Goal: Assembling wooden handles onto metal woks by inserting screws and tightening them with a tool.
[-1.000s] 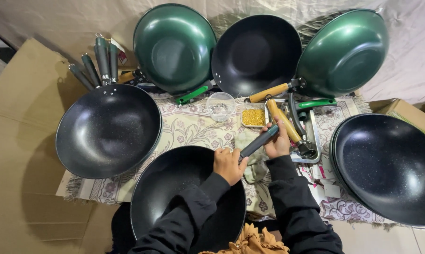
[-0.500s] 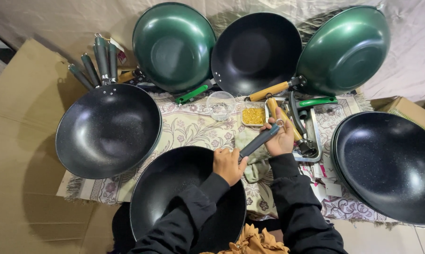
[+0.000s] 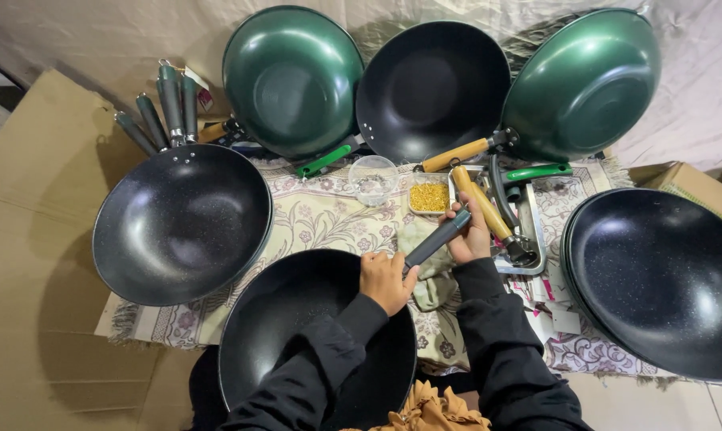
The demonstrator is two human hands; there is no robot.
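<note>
A black speckled wok (image 3: 297, 327) rests in front of me, over my lap and the patterned cloth (image 3: 313, 215). My left hand (image 3: 386, 281) grips the wok's rim where its dark grey handle (image 3: 436, 239) joins. My right hand (image 3: 466, 236) is closed around the far end of that handle. Both sleeves are black. What sits at the joint under my left fingers is hidden.
A stack of black woks (image 3: 181, 223) with grey handles lies at left, another black stack (image 3: 656, 279) at right. Green woks (image 3: 293, 76) (image 3: 581, 84) and a black one (image 3: 433, 88) lean at the back. A metal tray (image 3: 521, 231) holds wooden handles; a small box of yellow screws (image 3: 429, 196) and clear cup (image 3: 374, 177) sit nearby.
Barely any change; both hands stay on the wok and its handle, with the right hand shifting slightly on the handle's end.
</note>
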